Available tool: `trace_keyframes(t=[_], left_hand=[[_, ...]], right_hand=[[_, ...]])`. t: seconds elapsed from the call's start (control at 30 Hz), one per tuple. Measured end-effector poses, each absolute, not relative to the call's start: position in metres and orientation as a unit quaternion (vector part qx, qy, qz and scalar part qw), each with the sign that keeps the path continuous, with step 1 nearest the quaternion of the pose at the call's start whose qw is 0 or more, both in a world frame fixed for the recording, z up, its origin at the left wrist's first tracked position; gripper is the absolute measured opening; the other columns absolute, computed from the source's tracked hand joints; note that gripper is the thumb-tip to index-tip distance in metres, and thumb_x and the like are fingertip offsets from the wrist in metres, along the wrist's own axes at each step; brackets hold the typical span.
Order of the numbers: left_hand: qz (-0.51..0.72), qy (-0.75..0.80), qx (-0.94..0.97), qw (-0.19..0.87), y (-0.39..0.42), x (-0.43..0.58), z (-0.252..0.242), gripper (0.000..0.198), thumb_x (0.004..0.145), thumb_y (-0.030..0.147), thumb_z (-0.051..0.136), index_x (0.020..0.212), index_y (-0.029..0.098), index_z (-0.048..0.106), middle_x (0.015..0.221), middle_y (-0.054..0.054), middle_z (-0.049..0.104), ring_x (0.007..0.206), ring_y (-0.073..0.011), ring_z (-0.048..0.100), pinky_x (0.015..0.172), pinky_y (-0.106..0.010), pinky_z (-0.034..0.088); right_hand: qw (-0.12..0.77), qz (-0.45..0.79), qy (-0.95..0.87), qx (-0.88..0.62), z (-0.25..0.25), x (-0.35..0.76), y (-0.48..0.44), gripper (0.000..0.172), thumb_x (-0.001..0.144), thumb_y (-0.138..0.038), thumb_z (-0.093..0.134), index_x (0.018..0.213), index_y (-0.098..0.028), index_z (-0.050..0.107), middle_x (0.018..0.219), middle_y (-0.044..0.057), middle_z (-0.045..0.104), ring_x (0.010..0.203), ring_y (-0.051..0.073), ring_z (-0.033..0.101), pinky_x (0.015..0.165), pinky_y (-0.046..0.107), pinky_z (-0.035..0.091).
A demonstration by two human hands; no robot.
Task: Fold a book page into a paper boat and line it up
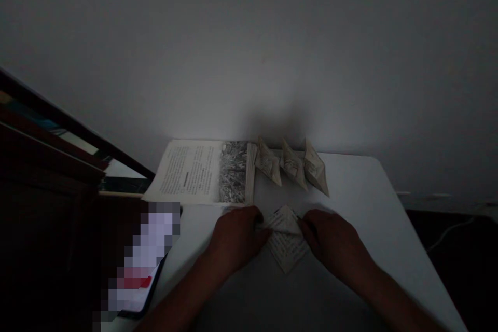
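A printed sheet of paper (287,249), folded into a diamond with a crease across its middle, lies on the white table. My left hand (238,233) pinches its left corner between thumb and curled fingers. At the opposite corner, my right hand (330,238) grips the paper the same way. Just beyond the hands stand three folded paper boats: a left one (269,162), a middle one (294,166) and a right one (315,167). They are made of similar printed paper and sit side by side at a slant.
A printed book (190,174) lies at the table's back left, against the wall (249,52). Near the left edge rests a lit phone (134,303), its screen partly blurred out. Dark wooden furniture (42,207) stands left of the white table (361,187), and a pale cable (447,231) runs at right.
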State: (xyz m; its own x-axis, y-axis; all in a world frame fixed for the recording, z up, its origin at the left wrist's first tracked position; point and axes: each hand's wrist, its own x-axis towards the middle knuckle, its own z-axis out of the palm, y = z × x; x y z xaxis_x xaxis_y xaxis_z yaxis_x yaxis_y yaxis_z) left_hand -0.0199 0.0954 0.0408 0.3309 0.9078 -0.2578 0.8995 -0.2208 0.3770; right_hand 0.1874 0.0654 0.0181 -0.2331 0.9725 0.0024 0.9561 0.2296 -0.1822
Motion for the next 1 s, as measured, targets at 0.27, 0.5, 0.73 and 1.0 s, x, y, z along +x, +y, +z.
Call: trace_keyframes(t=[0.27,0.5,0.73,1.0], left_hand=[[0.041,0.490,0.849,0.193,0.107,0.014,0.038,0.032,0.082,0.039,0.050,0.107,0.019,0.056,0.101,-0.006,0.056,0.086,-0.0210,0.059,0.074,-0.031,0.047],[0.049,0.460,0.862,0.206,0.118,0.021,0.033,0.031,0.082,0.030,0.052,0.110,0.020,0.055,0.100,-0.006,0.055,0.089,-0.0208,0.058,0.079,-0.032,0.047],[0.126,0.459,0.847,0.236,0.123,0.021,0.024,0.022,0.076,0.023,0.059,0.097,0.017,0.057,0.098,-0.006,0.057,0.094,-0.0203,0.054,0.085,-0.031,0.042],[0.156,0.456,0.783,0.394,0.127,0.019,0.028,0.009,0.074,0.020,0.061,0.082,0.017,0.061,0.073,0.000,0.062,0.069,-0.0147,0.057,0.064,-0.025,0.041]], right_hand=[[0.048,0.073,-0.775,-0.626,0.018,0.188,0.065,0.023,0.088,-0.028,0.046,0.071,-0.019,0.058,0.067,0.004,0.063,0.062,0.021,0.060,0.058,0.032,0.035],[0.056,0.053,-0.779,-0.622,0.019,0.187,0.066,0.021,0.087,-0.025,0.047,0.070,-0.018,0.058,0.067,0.004,0.063,0.063,0.021,0.060,0.060,0.032,0.035],[0.054,0.056,-0.777,-0.625,0.015,0.189,0.065,0.022,0.087,-0.026,0.047,0.069,-0.019,0.057,0.066,0.004,0.062,0.063,0.021,0.059,0.060,0.033,0.036],[0.104,0.084,-0.782,-0.609,0.013,0.193,0.061,0.022,0.088,-0.026,0.045,0.071,-0.018,0.056,0.068,0.004,0.060,0.065,0.021,0.056,0.062,0.035,0.039]])
